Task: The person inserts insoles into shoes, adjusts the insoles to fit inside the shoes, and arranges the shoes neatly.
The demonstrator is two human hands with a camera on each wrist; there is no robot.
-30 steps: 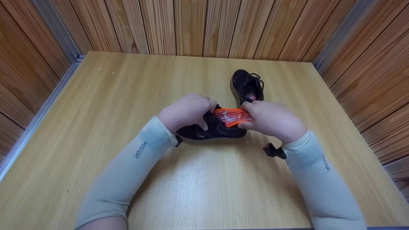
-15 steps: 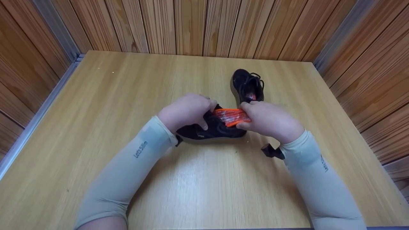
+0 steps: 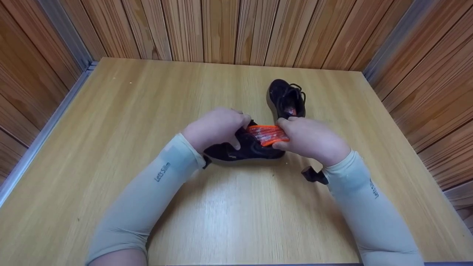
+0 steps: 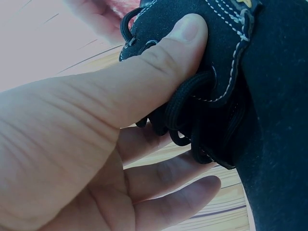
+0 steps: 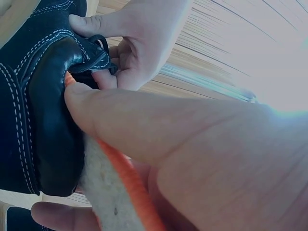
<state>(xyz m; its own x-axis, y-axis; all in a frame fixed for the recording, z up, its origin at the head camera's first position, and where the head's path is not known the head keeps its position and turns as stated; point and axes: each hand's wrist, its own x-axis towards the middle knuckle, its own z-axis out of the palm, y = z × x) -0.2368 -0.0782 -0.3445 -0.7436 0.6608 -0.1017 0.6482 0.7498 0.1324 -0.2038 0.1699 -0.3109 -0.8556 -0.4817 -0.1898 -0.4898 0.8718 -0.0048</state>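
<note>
Wooden walls (image 3: 218, 31) border the surface (image 3: 147, 96). The left hand (image 3: 218, 127) grips a shoe (image 3: 258, 152) near its laces (image 4: 182, 101), seemingly steadying it; the right hand (image 3: 314, 139) pinches an insole (image 3: 268, 135) partly inside that shoe, another shoe (image 3: 277, 89) beyond.

Black lace-up shoe (image 3: 255, 150) with white stitching, pinched at its lacing by the left hand (image 3: 218, 127), toe under that hand, heel by the right hand (image 3: 314, 140), orange-edged red-and-white insole (image 3: 266, 135), pale underneath, partly inside the shoe, outer end pinched by the right hand
</note>
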